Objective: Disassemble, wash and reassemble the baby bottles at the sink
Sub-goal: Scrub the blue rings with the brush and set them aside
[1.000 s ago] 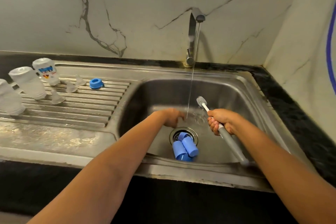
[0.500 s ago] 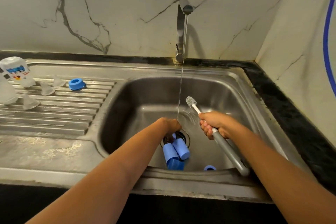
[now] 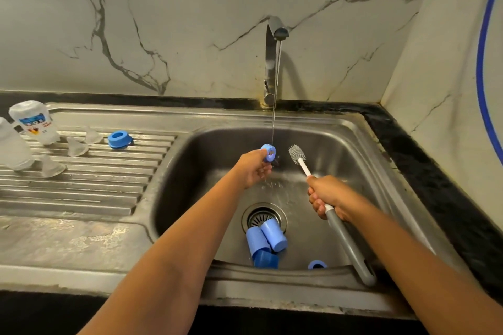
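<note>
My left hand (image 3: 251,171) pinches a blue bottle ring (image 3: 268,153) under the thin stream of water from the tap (image 3: 273,62). My right hand (image 3: 328,197) grips the grey handle of a bottle brush (image 3: 297,153), whose bristled head points up beside the ring without touching it. In the sink basin (image 3: 340,155), three blue caps (image 3: 265,243) lie by the drain (image 3: 263,217), and another blue ring (image 3: 317,264) sits at the front wall. On the drainboard (image 3: 89,179) stand upturned clear bottles (image 3: 34,121), clear teats (image 3: 77,146) and a blue ring (image 3: 119,139).
A marble wall rises behind the sink and on the right. A black counter edge (image 3: 424,171) runs along the right side of the basin. A blue hose (image 3: 483,62) hangs on the right wall.
My left hand rose from the drain area holding a blue ring and brought it under the water stream. My right hand lifted the brush slightly. The camera view shifted right and down.
</note>
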Demonstrator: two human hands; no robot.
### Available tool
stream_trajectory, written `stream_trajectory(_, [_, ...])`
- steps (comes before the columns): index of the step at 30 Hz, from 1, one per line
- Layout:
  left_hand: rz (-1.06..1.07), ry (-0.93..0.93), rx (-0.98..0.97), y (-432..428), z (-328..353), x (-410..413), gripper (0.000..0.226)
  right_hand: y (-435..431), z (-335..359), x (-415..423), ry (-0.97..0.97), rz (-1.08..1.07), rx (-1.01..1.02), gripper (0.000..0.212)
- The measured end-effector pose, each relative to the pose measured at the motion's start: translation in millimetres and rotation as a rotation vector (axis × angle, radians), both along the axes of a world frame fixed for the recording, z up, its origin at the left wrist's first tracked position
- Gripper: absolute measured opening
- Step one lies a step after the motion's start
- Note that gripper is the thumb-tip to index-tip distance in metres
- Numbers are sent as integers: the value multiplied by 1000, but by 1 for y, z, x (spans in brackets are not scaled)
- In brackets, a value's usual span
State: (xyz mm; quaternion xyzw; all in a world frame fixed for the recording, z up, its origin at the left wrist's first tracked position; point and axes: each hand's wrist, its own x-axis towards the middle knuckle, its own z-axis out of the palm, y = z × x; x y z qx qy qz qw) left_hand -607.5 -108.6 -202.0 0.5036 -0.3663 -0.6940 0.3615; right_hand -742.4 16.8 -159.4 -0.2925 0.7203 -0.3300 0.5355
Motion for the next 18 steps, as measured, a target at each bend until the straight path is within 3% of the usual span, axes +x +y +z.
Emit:
stream_trajectory(4, [117,258,108,0,4,-4,24,3,4,3,4,14,-26,37])
stream_trajectory(8, [179,373,124,2,11,-14,31,5,9,3,11,7,-92,36])
stream_trajectory(12, [212,407,90,6,22,-24,12,8,18,10,62,69,-171,35])
stream_trajectory(18, [201,401,52,21,29,-27,15,11,29,14,128,186,-180,35])
